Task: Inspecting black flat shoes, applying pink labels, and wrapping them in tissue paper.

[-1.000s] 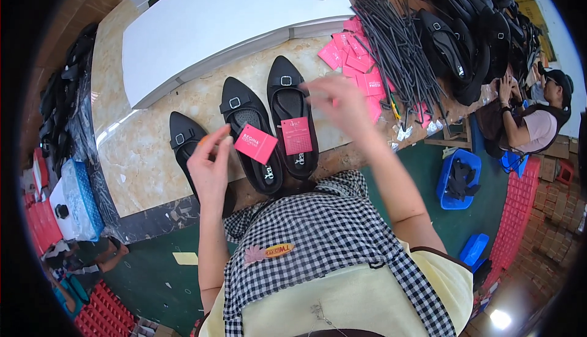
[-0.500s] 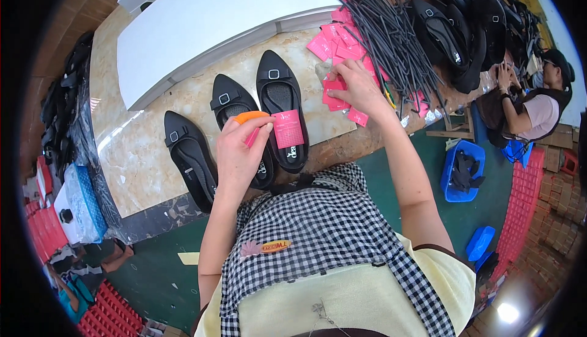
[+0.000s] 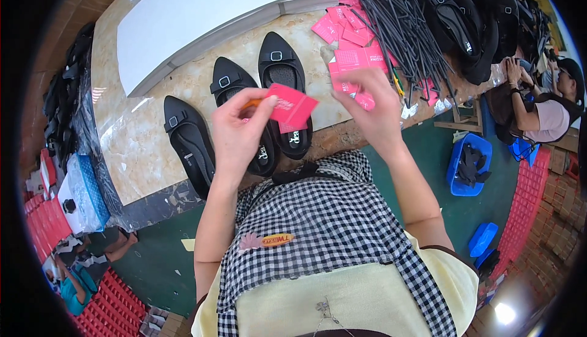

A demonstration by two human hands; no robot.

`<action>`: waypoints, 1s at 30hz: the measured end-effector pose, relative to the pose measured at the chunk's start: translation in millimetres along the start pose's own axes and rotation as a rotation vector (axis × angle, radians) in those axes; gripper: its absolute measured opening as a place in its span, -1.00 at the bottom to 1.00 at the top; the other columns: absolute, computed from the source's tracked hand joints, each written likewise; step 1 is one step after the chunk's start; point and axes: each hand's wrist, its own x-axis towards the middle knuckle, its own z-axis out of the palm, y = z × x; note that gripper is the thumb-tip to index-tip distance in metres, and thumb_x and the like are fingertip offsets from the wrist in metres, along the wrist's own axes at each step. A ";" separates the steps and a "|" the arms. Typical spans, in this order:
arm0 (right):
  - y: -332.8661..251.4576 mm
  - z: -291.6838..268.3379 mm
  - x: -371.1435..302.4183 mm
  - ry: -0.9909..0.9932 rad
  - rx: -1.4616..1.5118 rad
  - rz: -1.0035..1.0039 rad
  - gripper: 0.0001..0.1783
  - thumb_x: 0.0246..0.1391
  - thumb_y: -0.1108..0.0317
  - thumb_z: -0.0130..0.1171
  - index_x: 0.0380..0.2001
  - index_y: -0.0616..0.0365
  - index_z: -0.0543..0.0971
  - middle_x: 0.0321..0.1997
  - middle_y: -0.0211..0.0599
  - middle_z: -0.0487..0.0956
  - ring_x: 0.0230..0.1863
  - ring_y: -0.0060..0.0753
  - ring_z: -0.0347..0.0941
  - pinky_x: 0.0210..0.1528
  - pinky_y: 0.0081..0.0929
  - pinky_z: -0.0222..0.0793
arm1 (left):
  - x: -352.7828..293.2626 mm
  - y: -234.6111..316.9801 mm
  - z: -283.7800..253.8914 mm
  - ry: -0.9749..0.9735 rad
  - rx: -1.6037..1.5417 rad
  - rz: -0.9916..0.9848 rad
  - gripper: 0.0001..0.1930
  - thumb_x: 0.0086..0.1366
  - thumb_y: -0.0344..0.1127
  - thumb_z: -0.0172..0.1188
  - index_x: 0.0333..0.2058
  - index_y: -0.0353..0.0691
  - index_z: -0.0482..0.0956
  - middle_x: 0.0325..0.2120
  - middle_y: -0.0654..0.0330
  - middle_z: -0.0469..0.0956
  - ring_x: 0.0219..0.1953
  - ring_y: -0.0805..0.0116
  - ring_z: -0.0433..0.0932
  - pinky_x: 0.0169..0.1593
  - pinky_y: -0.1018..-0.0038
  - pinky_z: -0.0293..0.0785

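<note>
Our left hand [image 3: 235, 132] pinches a pink card [image 3: 292, 105] above the middle shoe [image 3: 244, 114]. Our right hand [image 3: 373, 108], just right of the card, has fingers curled; we cannot tell whether it holds anything.

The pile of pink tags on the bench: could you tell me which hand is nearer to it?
Right. The right hand hovers at the edge of the pile of pink tags, overlapping its nearest tags. The left hand holds one pink tag above the black shoes, farther off.
</note>
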 end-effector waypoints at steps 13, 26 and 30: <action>32.2 44.2 -98.6 -0.399 0.094 -0.290 -0.82 -0.14 0.37 0.37 -0.36 -0.01 0.70 -0.42 -0.45 0.47 -0.40 -0.47 0.41 -0.39 -0.49 0.34 | -25.1 -6.6 -39.3 0.034 0.013 -0.060 -0.88 0.26 -0.45 0.24 -0.25 -0.37 0.63 -0.43 0.31 0.61 -0.38 0.64 0.53 -0.27 0.66 0.45; -42.5 28.2 -30.0 -0.161 0.502 0.392 -0.86 0.09 0.49 0.24 -0.27 0.25 0.68 -0.25 -0.42 0.47 -0.08 -0.57 0.39 0.02 -0.55 0.31 | -36.6 -7.1 11.0 -0.535 -0.222 -0.253 -0.88 0.26 -0.39 0.24 -0.29 -0.32 0.63 -0.48 0.30 0.60 -0.44 0.66 0.51 -0.37 0.64 0.43; -32.0 34.1 -22.6 -0.161 1.208 0.759 -0.85 0.21 0.45 0.12 -0.21 0.29 0.59 -0.29 -0.22 0.61 -0.22 -0.45 0.53 0.01 -0.45 0.39 | -42.5 -13.0 3.4 -0.578 -0.077 -0.236 -0.84 0.29 -0.36 0.24 -0.27 -0.35 0.62 -0.47 0.31 0.61 -0.44 0.66 0.50 -0.35 0.62 0.44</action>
